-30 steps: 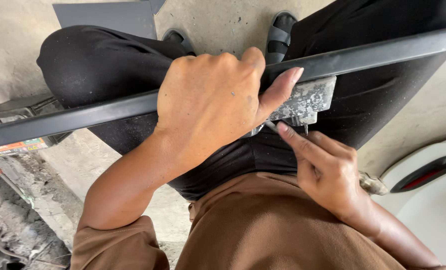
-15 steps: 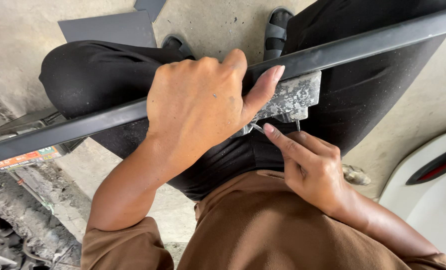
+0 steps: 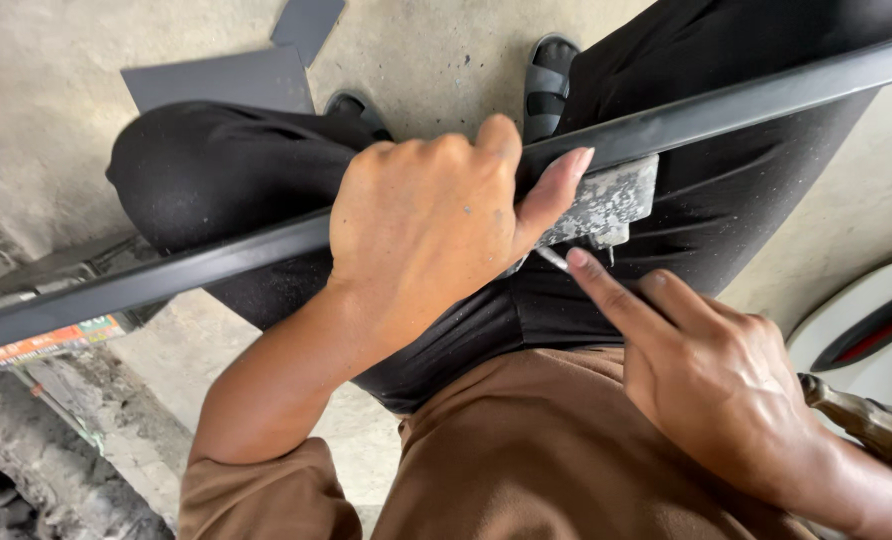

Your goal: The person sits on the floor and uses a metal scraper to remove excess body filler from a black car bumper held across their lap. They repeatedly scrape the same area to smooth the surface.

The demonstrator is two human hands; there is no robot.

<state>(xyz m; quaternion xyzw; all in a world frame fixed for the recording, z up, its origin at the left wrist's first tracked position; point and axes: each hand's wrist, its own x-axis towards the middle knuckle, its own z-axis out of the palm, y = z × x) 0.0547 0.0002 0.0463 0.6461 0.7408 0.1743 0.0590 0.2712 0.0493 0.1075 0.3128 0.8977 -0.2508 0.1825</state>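
Note:
A long dark trim strip (image 3: 746, 100) runs across my lap from lower left to upper right. My left hand (image 3: 436, 220) is wrapped around its middle, thumb pressed on a grey scuffed bracket (image 3: 606, 205) fixed to the strip. My right hand (image 3: 716, 380) sits just below the bracket, index finger stretched along a thin metal tool tip (image 3: 551, 258) that touches the bracket's lower edge. The rest of that tool is hidden in the hand.
I sit over a concrete floor with black trousers and sandals (image 3: 551, 80) showing. Grey flat sheets (image 3: 221, 80) lie on the floor ahead. A white car part with a red lamp (image 3: 866, 330) is at the right. Rough debris (image 3: 36, 450) lies at lower left.
The view has shifted slightly; both hands keep their grip. My right index finger has slid a little closer to the bracket's lower edge.

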